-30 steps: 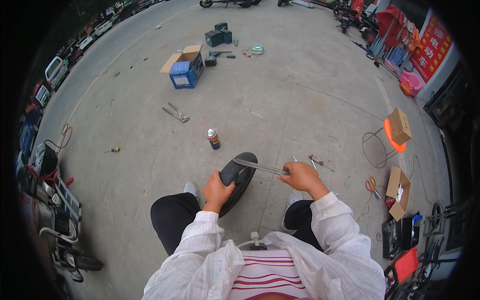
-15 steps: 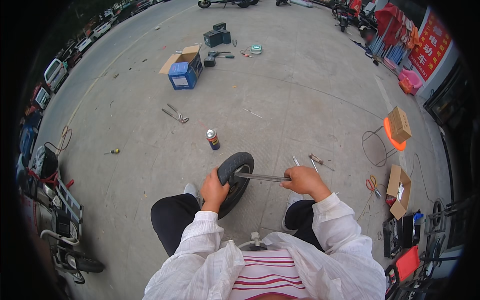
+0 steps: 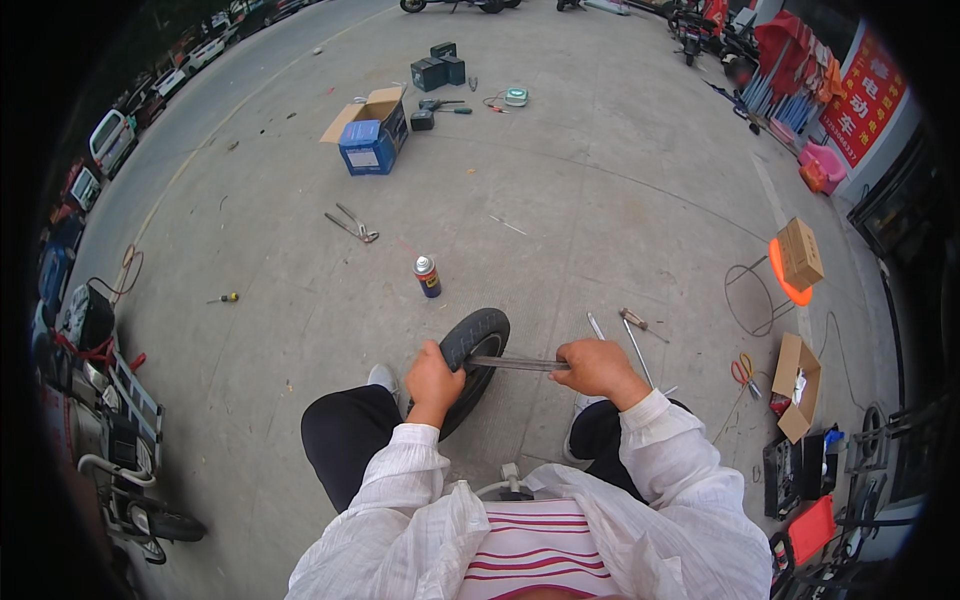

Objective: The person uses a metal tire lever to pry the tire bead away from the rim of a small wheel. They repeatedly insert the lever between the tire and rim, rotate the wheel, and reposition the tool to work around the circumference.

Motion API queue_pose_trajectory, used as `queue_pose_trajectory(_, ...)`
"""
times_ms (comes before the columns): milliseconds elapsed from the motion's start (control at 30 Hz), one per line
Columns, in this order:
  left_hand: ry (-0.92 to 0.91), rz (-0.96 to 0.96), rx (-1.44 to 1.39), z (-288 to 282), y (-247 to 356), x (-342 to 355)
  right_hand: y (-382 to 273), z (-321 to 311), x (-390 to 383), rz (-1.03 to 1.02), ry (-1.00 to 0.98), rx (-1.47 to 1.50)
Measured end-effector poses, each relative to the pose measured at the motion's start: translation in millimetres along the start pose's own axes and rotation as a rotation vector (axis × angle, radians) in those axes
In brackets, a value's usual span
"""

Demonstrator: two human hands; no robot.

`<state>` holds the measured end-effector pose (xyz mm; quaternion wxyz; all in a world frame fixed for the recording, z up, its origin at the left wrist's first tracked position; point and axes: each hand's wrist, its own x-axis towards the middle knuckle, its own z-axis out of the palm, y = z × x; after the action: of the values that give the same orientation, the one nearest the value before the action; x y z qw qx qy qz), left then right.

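Note:
My left hand (image 3: 432, 382) grips the side of a black tyre (image 3: 481, 326) that stands upright between my legs, with a wheel rim partly showing inside it. My right hand (image 3: 595, 370) is closed on a long flat metal bar (image 3: 520, 363). The bar lies nearly level, its far end at the tyre's inner edge. Just beyond the wheel stands a spray can (image 3: 428, 278). To the right of it lie long metal tools (image 3: 634, 340) and a tool with a brown handle (image 3: 634, 318).
Pliers (image 3: 353, 227), a screwdriver (image 3: 226, 298), a blue box (image 3: 368, 150), dark batteries (image 3: 430, 73) and drill (image 3: 430, 105) lie around. On the right are an orange stool (image 3: 795, 292), open carton (image 3: 800, 390) and toolbox (image 3: 785, 480). A scooter (image 3: 125, 480) is at left.
The bar's far end has moved down the tyre from near its top to the inner edge, and the bar now lies more level. The tyre has turned slightly.

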<state>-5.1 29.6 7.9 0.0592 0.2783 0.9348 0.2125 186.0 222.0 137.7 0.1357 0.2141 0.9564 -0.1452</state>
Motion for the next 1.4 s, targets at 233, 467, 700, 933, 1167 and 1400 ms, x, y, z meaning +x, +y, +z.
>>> queue_pose_trajectory(233, 0.026, 0.051, -0.006, -1, -1, -2, -6, -1, 0, -0.02, -0.007, -0.02)
queue_pose_trajectory(467, -0.011, 0.024, 0.018, -4, -1, 0, -10, 0, -1, -0.047, -0.001, -0.038)
queue_pose_trajectory(700, 0.04, 0.028, 0.0, 2, -3, 0, -11, -2, -4, -0.047, 0.002, -0.039)
queue_pose_trajectory(933, 0.127, 0.021, -0.048, 7, -3, -5, -11, -2, -4, -0.045, -0.004, -0.039)
queue_pose_trajectory(1167, 0.153, 0.025, -0.066, 6, -3, -6, -12, -1, -5, -0.044, 0.001, -0.034)
queue_pose_trajectory(1400, 0.097, 0.033, -0.061, 4, -5, -3, -11, 2, -3, -0.073, 0.018, -0.061)
